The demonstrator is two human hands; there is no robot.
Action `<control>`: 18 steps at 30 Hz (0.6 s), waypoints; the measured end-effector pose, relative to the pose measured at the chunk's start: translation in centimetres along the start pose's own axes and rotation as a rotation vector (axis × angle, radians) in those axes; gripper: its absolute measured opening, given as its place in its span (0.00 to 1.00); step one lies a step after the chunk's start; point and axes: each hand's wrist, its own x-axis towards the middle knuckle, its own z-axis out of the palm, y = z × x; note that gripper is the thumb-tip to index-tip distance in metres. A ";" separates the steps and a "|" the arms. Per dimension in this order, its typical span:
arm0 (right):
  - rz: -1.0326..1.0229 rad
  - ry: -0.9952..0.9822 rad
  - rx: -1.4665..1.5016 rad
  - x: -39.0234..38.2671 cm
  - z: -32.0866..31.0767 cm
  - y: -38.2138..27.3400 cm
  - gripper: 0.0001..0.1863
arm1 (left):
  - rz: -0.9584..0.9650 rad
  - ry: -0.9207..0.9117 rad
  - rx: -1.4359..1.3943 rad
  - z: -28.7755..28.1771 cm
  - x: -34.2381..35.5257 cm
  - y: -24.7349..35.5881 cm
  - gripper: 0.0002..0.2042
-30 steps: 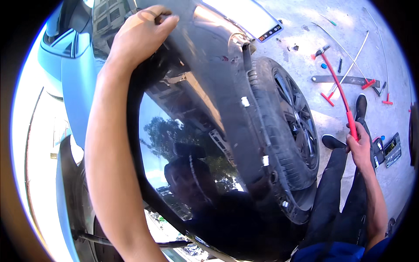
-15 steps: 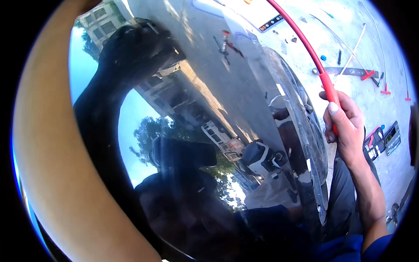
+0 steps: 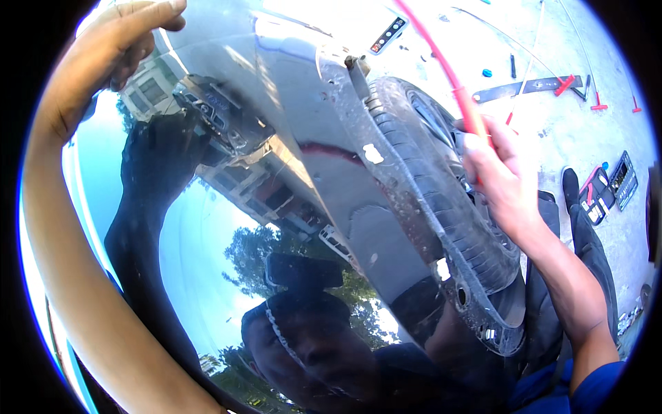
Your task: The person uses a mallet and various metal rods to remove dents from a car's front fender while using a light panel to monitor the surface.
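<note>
A glossy dark car body panel (image 3: 331,207) fills the middle of the view, mirroring sky, buildings and my own outline. My right hand (image 3: 500,172) is closed round the red grip of a long red rod (image 3: 429,38), which runs up and away past the top edge. The hand is in front of the wheel, right of the panel's scuffed edge. At the upper left, my left hand (image 3: 117,45) is by the panel's far side with its fingers curled. Whatever lies inside those fingers is hidden.
Behind the panel edge stands a tyre (image 3: 427,172). On the concrete floor lie a dark flat bar (image 3: 517,90), thin rods with red T-handles (image 3: 598,107), a blue cap (image 3: 487,72) and a tool case (image 3: 598,196). A strip with dark buttons (image 3: 388,36) is farther off.
My view has shifted, bringing my left hand and more of the tyre into sight. My right hand, still round the red rod, appears farther left and slightly higher.
</note>
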 end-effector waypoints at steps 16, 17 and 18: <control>-0.026 -0.019 -0.045 6.0 3.8 1.6 0.18 | -0.098 -0.153 -0.219 3.8 -0.5 1.4 0.30; -0.016 -0.028 -0.060 6.0 3.8 1.6 0.18 | -0.089 -0.148 -0.223 4.0 -0.4 1.7 0.30; -0.008 -0.045 -0.070 5.9 3.9 1.5 0.18 | -0.088 -0.143 -0.221 4.0 -0.5 1.8 0.31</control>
